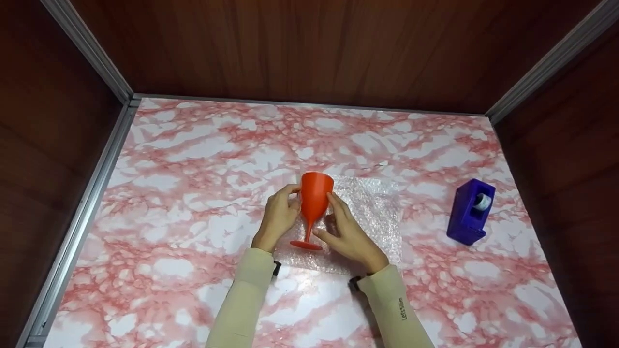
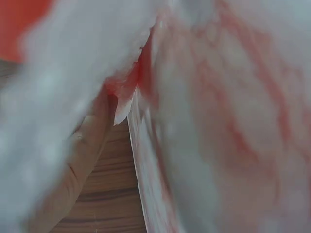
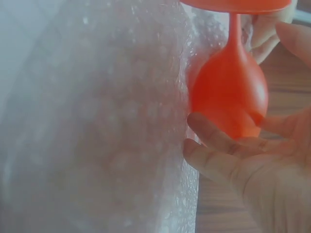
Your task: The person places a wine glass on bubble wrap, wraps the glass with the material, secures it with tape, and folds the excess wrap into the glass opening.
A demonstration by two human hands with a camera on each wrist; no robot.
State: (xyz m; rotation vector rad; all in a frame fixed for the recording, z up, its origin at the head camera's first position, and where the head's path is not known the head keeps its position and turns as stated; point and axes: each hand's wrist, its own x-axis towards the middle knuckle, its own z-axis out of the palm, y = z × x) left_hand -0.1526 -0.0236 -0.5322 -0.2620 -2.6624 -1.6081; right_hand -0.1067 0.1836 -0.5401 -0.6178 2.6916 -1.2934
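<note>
An orange-red plastic goblet (image 1: 315, 195) lies on a sheet of bubble wrap (image 1: 372, 208), its bowl pointing away and its round foot nearest me. My left hand (image 1: 279, 215) is at the left of the bowl, fingers and thumb bent together on the sheet's left edge. In the left wrist view the raised bubble wrap (image 2: 63, 97) covers much of that hand. From the right, my right hand (image 1: 350, 237) rests its fairly straight fingertips against the bowl, with the thumb beside the stem. The right wrist view shows those fingers (image 3: 214, 158) along the goblet (image 3: 231, 87).
A purple tape dispenser (image 1: 466, 217) with a roll of tape stands on the right side of the red-and-white marbled table (image 1: 193, 154). Dark wood panels (image 1: 309, 48) with metal edging enclose the table at the back and both sides.
</note>
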